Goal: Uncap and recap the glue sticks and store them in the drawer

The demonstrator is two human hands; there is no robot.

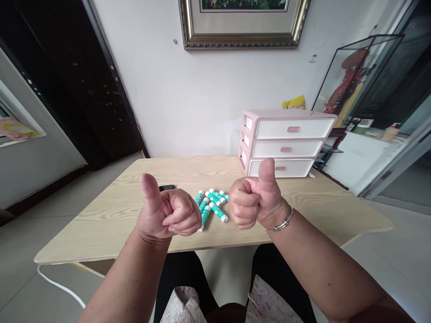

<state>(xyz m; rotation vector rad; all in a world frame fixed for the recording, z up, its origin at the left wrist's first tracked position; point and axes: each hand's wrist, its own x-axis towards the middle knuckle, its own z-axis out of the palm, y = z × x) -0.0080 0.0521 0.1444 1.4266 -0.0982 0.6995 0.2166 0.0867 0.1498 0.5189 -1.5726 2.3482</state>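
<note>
Both of my hands are raised above the front of a wooden-topped table [111,220], thumbs pointing up and the other fingers curled in. My left hand [170,211] is a closed fist with nothing in it. Opposite it, my right hand [254,197] is closed the same way, also holding nothing, with a silver bracelet [285,223] on the wrist. Between and behind the fists lie several green-and-white tubes [218,212] that look like glue sticks, loosely grouped on the tabletop. My hands partly cover the group.
A pink and white three-drawer box [288,140] stands at the table's back right, a yellow packet [294,102] behind its top. Partly hidden behind my left hand is a small black object [166,187]. A white cable [62,287] hangs at the left. The wall holds a framed picture [242,40].
</note>
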